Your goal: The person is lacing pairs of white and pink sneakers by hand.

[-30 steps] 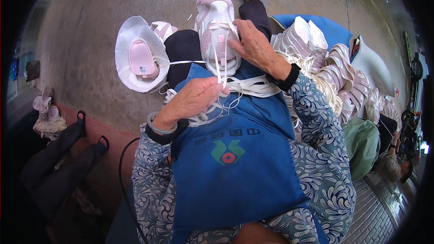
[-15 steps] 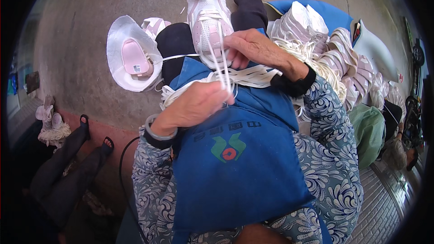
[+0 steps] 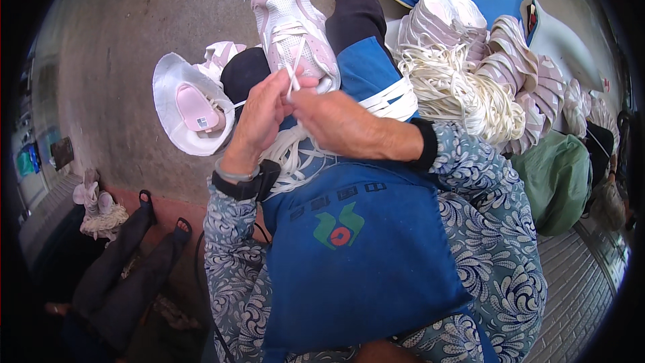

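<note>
A pink and white shoe upper lies across my lap with its toe pointing away from me. White shoelace runs through its eyelets and rises from the near end to my fingers. My left hand is closed, pinching the lace beside the shoe opening. Right against it, my right hand is also closed on the lace, its fingertips partly hidden. Loose white laces lie over my blue apron, under and beside both hands.
A thick bundle of cream laces lies to the right, near stacked shoe uppers. On the left sits another white upper with a pink tongue. A green bag is at the right. Another person's legs extend at lower left.
My hands have come together near the shoe opening; the left went up and the right moved down. The stretched lace between them is now short. The view has shifted slightly.
</note>
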Tool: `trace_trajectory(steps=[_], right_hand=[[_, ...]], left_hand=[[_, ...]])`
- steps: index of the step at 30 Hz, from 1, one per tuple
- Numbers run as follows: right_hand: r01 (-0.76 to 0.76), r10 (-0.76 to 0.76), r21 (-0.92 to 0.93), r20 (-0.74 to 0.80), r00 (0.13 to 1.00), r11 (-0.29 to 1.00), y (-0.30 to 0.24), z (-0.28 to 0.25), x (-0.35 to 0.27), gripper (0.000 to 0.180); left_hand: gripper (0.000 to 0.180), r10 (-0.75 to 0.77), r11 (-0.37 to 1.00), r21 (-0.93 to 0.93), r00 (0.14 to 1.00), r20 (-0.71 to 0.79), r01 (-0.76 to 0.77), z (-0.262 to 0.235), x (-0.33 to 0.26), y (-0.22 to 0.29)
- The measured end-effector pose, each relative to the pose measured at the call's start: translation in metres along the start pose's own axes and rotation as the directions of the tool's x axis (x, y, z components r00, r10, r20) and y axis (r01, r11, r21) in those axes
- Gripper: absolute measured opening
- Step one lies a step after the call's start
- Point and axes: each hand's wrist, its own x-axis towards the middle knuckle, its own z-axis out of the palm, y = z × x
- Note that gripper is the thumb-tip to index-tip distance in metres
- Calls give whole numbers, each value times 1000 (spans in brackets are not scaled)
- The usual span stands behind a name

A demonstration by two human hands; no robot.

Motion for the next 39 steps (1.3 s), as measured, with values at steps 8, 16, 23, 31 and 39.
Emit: trace_trajectory(steps=[8, 16, 23, 31, 39], right_hand=[[48, -49, 14, 89, 995, 999, -1, 12, -8, 22], [131, -189, -189, -327, 926, 973, -6, -27, -5, 16], [-217, 221, 55, -76, 972, 975, 34, -36, 36, 32], [-361, 289, 590, 217, 932, 722, 13, -23, 20, 27], [-44, 49, 98, -56, 997, 994, 9, -45, 12, 30]], left_hand=[[37, -42, 965, -252, 991, 125, 72, -7, 15, -13], [30, 40, 989, 149, 993, -108, -23, 2, 1, -11], [22, 256, 557, 771, 947, 194, -308, 24, -6, -15], [38, 94, 843, -497, 855, 510, 204, -15, 12, -19], [21, 126, 841, -541, 977, 173, -13, -20, 16, -23]])
